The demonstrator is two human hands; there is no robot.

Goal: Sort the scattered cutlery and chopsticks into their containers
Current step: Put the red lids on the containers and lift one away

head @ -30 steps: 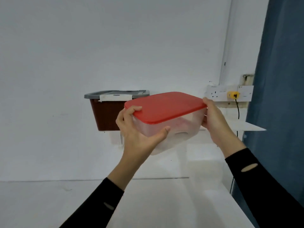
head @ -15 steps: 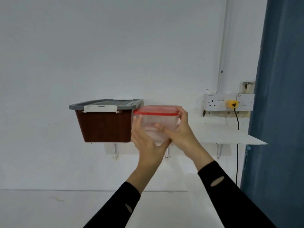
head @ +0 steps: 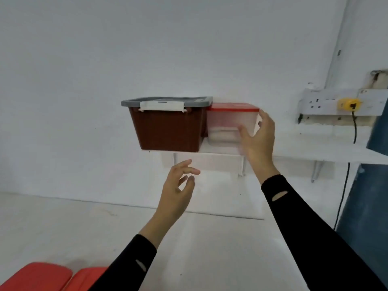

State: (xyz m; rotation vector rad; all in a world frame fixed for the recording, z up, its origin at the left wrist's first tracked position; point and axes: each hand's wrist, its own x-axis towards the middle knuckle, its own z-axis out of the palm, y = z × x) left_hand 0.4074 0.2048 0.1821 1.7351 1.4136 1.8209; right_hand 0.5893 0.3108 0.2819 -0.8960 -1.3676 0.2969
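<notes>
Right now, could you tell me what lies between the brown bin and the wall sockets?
Head view: the red-lidded container stands right beside the brown bin, the right hand gripping its right corner; then bare shelf up to the wall sockets.

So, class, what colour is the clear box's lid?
The clear box has a red lid; head view.

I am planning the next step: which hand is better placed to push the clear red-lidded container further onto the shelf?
Right hand: it holds the clear plastic container with red lid on the white wall shelf. The left hand hangs open below, touching nothing.
</notes>
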